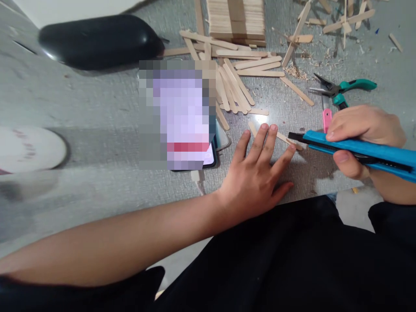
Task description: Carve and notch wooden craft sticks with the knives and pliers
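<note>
My left hand [256,173] lies flat with fingers spread, its fingertips pressing a popsicle stick [283,138] against the table [107,182]. In my right hand [364,130] is a blue utility knife [354,149], held between thumb and fingers. Its dark blade end points left, close above the stick's right end; whether the two touch I cannot tell. Behind the right hand, a pink craft knife [326,118] lies partly covered, beside green-handled pliers [341,89] with parted jaws.
Several loose popsicle sticks [234,86] lie beyond my left hand, near a stacked block of sticks [235,17]. Cut pieces [349,21] and shavings spread at the back right. A plugged-in phone [209,158], mostly blurred out, a black case [100,41] and a white rounded object [29,149] are at left.
</note>
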A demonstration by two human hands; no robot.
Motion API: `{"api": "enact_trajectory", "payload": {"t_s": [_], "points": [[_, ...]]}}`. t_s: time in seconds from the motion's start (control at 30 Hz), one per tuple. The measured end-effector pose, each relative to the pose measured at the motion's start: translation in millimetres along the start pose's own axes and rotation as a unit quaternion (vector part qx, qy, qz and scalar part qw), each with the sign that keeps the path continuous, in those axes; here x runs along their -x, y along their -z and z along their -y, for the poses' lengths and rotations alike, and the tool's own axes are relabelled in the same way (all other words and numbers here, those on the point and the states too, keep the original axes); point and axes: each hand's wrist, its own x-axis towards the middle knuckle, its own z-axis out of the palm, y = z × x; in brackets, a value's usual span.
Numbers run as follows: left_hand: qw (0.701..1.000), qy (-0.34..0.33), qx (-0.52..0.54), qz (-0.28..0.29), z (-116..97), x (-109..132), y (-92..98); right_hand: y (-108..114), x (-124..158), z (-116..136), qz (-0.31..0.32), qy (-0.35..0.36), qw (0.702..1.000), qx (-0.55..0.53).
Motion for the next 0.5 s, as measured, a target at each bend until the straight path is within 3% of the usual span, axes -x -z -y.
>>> {"api": "enact_trajectory", "payload": {"t_s": [0.07,0.5], "points": [[1.000,-0.002,0.000,-0.001,-0.1,0.1,-0.1,-4.4,-1.8,-2.0,-0.003,0.031,0.999,-0.012],[1.000,-0.007,-0.012,-0.016,-0.1,2.5,-2.0,-10.0,-5.4,1.0,0.011,0.017,1.000,0.019]]}}
